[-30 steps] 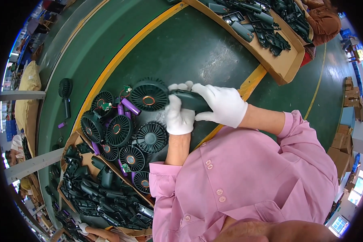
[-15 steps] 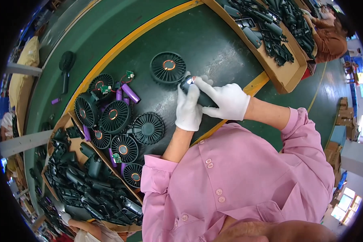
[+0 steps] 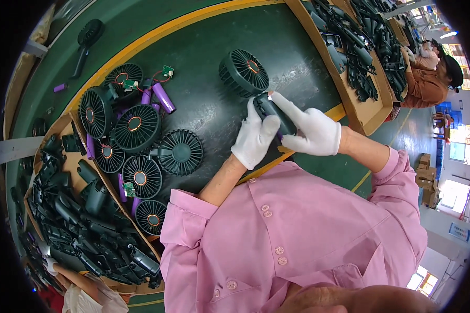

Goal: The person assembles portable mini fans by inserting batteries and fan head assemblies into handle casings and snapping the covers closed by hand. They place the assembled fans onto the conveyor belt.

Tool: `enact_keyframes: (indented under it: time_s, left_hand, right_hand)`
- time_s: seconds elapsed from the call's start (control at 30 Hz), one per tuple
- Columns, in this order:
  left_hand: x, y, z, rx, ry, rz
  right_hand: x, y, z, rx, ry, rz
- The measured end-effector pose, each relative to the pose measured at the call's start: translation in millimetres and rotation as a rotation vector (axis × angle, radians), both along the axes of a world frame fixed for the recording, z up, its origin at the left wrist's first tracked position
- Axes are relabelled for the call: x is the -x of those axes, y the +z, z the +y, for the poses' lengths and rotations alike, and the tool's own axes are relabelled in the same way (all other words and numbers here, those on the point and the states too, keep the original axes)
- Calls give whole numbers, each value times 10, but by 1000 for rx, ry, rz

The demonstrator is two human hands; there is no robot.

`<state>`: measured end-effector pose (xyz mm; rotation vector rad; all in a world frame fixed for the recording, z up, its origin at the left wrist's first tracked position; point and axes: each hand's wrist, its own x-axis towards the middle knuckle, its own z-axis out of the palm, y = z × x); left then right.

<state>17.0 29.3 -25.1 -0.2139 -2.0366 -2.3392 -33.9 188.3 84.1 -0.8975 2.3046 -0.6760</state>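
Both my hands wear white gloves and meet on one dark green handheld fan. Its round slatted head point(image 3: 245, 72) points away from me, tilted up off the table, and its handle point(image 3: 278, 113) lies between my hands. My left hand point(image 3: 255, 138) is closed on the near left side of the handle, thumb and fingers around its neck end. With its index finger stretched along the handle toward the neck, my right hand point(image 3: 314, 130) grips the other side. A bit of purple shows at the handle's lower end, mostly hidden by my fingers.
Left of my hands lie several fan heads point(image 3: 136, 123) with purple battery cells point(image 3: 163, 98) and small green circuit boards point(image 3: 130, 85). A cardboard box point(image 3: 107, 195) of dark casings stands beyond them. Another carton point(image 3: 377, 117) of parts is at upper right, with co-workers point(image 3: 428, 78) near it.
The fan head has tipped up and turned with the handle. My right index finger now lies along the handle, and my left hand has shifted its grip. The whole view has swung slightly.
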Motion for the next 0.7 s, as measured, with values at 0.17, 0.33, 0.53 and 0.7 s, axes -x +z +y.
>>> enact_keyframes:
  time_s: [0.17, 0.33, 0.53, 0.7]
  left_hand:
    - [-97, -41, 132, -168, -79, -119]
    - [-114, -82, 213, -352, -96, -165]
    - [-85, -69, 157, -960, -212, -392]
    - [-59, -50, 160, -931, -152, -401]
  right_hand:
    - [-175, -234, 50, -109, 115, 202]
    - [-272, -389, 20, -209, 72, 246]
    - [-186, -459, -48, -202, 57, 283]
    - [-203, -441, -79, -178, 86, 354]
